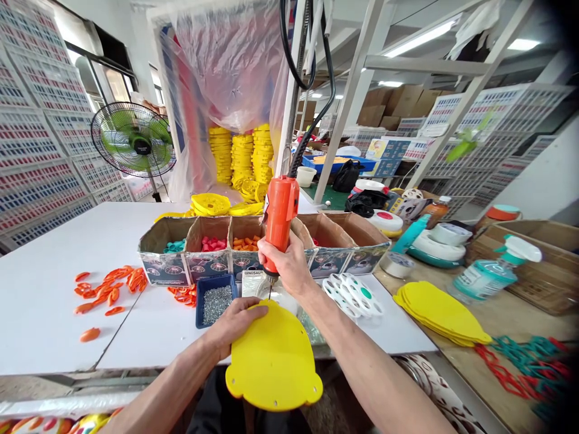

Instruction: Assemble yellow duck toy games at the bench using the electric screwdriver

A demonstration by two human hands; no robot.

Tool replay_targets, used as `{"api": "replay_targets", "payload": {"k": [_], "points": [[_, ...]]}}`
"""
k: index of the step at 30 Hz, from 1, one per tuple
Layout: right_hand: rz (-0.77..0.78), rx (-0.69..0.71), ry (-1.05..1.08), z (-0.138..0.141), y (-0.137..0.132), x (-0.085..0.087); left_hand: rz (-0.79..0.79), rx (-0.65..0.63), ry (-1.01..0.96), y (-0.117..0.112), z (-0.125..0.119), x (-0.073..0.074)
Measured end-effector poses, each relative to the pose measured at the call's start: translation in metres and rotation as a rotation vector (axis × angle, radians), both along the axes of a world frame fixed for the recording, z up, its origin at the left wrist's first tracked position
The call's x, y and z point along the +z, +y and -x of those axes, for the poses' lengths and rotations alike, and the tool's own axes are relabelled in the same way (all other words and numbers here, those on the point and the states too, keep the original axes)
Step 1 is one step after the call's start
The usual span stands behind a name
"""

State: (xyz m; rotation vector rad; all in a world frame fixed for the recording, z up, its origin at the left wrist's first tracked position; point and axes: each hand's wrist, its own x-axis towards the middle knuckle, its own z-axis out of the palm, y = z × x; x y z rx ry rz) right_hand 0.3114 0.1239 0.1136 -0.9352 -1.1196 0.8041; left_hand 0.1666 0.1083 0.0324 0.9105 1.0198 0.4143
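Right hand [291, 265]: wrapped round the orange electric screwdriver [279, 211], bit [270, 293] pointing down.
Left hand [236, 323]: clasping the yellow plastic panel [274, 361] by its upper left edge, thumb on top, other fingers partly hidden.
Panel place: at the near edge of the white table [149, 343], top end under the bit.
Slip risk: a tilting panel could send the bit into the nearby thumb.
Blue screw tray [199, 308]: beyond the left wrist; a knock could spill it.

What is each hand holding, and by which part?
The right hand grips the orange screwdriver around its lower body; the left hand holds the yellow panel by its far left edge.
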Motion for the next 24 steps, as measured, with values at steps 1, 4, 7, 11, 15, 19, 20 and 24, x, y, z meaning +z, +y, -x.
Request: {"api": "replay_targets", "payload": {"k": [1,4,7,11,15,19,20,24], "points": [[0.003,0.001,0.004,0.0,0.0,0.0,0.001,-0.006,-0.005,0.0,0.0,0.0],[0.01,-0.007,0.029,0.001,-0.001,-0.001,0.001,-0.015,-0.013,0.0,0.001,0.001],[0.008,-0.028,0.045,0.003,-0.001,-0.002,0.015,0.008,-0.004,-0.001,0.001,0.003],[0.01,-0.055,0.055,0.006,0.0,-0.004,0.031,0.017,-0.037,-0.003,0.0,0.007],[0.023,-0.073,0.056,0.007,0.0,-0.004,0.022,-0.021,-0.103,-0.004,0.0,0.009],[0.035,-0.078,0.043,0.008,-0.001,-0.005,0.006,-0.023,-0.116,-0.004,0.001,0.009],[0.034,-0.073,0.041,0.008,-0.002,-0.005,0.005,-0.024,-0.116,-0.004,0.001,0.009],[0.008,-0.041,0.054,0.01,-0.003,-0.006,0.012,-0.037,-0.137,-0.003,0.001,0.006]]}}
